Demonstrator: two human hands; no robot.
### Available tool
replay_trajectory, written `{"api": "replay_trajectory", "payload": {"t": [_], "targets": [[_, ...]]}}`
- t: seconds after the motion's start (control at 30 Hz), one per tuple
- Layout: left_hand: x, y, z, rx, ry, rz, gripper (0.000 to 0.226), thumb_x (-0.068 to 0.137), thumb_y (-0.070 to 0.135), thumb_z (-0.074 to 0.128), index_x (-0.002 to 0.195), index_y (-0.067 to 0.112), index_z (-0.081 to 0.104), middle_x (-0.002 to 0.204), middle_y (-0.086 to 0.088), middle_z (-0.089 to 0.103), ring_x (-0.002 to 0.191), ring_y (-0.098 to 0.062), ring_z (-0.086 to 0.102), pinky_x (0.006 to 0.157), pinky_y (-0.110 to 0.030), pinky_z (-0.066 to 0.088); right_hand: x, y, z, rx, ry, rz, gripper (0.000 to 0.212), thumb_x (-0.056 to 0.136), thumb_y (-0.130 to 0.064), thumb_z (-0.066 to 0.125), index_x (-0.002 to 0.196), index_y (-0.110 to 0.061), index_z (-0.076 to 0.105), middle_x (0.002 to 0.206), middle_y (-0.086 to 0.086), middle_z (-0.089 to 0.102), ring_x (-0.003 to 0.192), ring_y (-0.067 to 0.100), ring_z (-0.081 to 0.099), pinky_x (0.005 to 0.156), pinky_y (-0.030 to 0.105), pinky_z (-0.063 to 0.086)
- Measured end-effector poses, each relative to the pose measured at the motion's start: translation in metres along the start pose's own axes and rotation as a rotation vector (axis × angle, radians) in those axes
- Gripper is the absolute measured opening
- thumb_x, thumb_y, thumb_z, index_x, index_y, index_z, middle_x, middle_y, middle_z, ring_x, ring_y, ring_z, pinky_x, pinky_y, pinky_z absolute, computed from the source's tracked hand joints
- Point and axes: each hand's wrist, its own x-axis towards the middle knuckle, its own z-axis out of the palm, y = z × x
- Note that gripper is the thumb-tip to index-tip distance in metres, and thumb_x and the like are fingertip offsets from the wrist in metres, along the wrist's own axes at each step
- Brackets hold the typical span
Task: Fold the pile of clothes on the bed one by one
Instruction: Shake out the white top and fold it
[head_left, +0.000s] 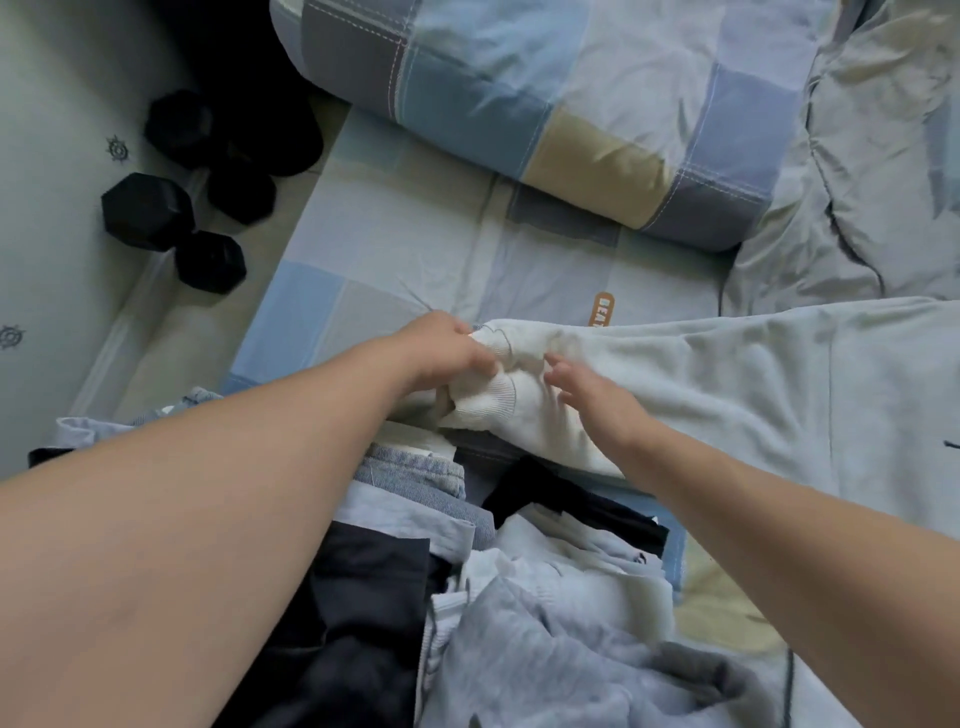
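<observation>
A cream sweatshirt lies spread across the bed from the centre to the right edge. My left hand grips its bunched sleeve end with the ribbed cuff. Just to the right, my right hand rests on the sleeve with fingers loosely spread. Below my arms lies the pile of clothes: denim, black, white and grey garments heaped together.
A folded checked duvet lies at the top of the checked bedsheet. A grey quilt fills the top right. Black dumbbells sit on the floor left of the bed edge.
</observation>
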Motion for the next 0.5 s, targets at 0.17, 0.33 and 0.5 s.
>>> {"api": "replay_trajectory", "payload": {"t": [0.17, 0.33, 0.5], "targets": [[-0.05, 0.054, 0.02, -0.371, -0.127, 0.035, 0.038, 0.074, 0.018, 0.072, 0.109, 0.005, 0.069, 0.097, -0.014, 0.073, 0.083, -0.026, 0.07, 0.074, -0.035, 0.057, -0.046, -0.02, -0.034, 0.56, -0.048, 0.058, 0.053, 0.105, -0.056, 0.026, 0.142, -0.031, 0.053, 0.139, -0.004, 0.062, 0.131, 0.018, 0.055, 0.115, 0.047, 0.035], [-0.092, 0.121, 0.078, -0.488, -0.207, 0.105, 0.052, 0.064, 0.019, 0.063, 0.115, 0.007, 0.065, 0.097, -0.013, 0.07, 0.087, -0.026, 0.067, 0.083, -0.041, 0.055, -0.102, -0.013, -0.101, 0.738, -0.082, 0.055, 0.072, 0.1, -0.069, 0.016, 0.138, -0.025, 0.059, 0.127, 0.004, 0.07, 0.12, 0.024, 0.065, 0.103, 0.043, 0.047], [-0.128, 0.197, 0.172, -0.496, -0.214, 0.168, 0.028, 0.081, 0.012, 0.064, 0.108, 0.012, 0.062, 0.091, -0.013, 0.065, 0.081, -0.026, 0.063, 0.077, -0.037, 0.055, -0.155, 0.024, -0.191, 0.902, -0.054, 0.045, 0.079, 0.098, -0.073, 0.018, 0.136, -0.018, 0.06, 0.128, 0.015, 0.068, 0.119, 0.035, 0.065, 0.109, 0.052, 0.044]]}}
